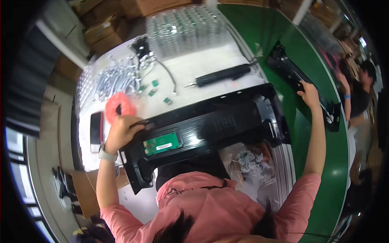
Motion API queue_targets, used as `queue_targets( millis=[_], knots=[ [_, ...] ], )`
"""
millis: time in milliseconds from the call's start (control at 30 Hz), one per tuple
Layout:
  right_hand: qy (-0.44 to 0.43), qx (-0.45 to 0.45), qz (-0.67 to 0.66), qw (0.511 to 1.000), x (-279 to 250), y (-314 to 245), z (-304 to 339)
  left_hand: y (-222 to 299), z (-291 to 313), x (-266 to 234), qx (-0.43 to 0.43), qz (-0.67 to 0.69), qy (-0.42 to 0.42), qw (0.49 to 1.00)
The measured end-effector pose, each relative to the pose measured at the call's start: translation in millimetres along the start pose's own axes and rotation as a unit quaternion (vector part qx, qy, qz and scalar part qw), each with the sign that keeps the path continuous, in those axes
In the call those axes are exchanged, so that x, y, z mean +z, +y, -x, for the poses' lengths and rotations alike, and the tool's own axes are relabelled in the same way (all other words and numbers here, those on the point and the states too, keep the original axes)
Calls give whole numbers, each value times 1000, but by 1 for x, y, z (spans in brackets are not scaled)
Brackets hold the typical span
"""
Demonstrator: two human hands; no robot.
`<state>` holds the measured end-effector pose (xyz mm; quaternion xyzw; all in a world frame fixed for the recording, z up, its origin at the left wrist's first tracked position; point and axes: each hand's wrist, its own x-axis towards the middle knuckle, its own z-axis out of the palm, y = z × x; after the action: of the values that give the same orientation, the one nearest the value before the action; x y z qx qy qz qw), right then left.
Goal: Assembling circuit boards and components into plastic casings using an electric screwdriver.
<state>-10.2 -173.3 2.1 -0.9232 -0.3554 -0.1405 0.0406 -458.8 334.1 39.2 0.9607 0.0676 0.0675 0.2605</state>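
A long black plastic panel (pixel 233 135) lies tilted across the near side of the white table, overhanging my lap. Set in a recess on its left part is a green circuit board (pixel 164 142). My left hand (pixel 122 133) is closed on the panel's upper left edge, thumb and fingers pinching the rim. To the right, my right hand (pixel 310 95) reaches over the green conveyor belt (pixel 302 139) and grips the edge of a second black panel (pixel 289 72), which lies slantwise on the belt.
On the white table (pixel 194 62) are a power screwdriver (pixel 223 75), bundled cables (pixel 115 79), several small green boards (pixel 152 92), a pink roll (pixel 126 106) and a phone (pixel 96 129). Stacked clear trays (pixel 186 34) stand behind. A co-worker (pixel 360 95) is beyond the belt.
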Motion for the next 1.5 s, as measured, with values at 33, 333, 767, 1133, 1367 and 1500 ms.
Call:
queue_targets(
  millis=[33,333,767,1133,1367,1500],
  knots=[
    [3,16,13,1000,0,-7,-16,-2,2,2,-16,-2,11,1000],
    [-2,-37,-152,988,-80,-230,-66,-2,7,8,-26,-76,77,994],
    [-390,-183,-310,848,-55,-331,-166,-29,-10,8,117,-87,130,981],
    [-229,-326,8,917,-21,-336,-155,-13,-20,5,153,-7,195,969],
    [68,-316,-50,945,-98,-384,-101,15,-19,-11,80,176,190,963],
    [128,-339,-16,932,-126,-426,-46,53,-22,-19,-51,632,-9,773]
  ],
)
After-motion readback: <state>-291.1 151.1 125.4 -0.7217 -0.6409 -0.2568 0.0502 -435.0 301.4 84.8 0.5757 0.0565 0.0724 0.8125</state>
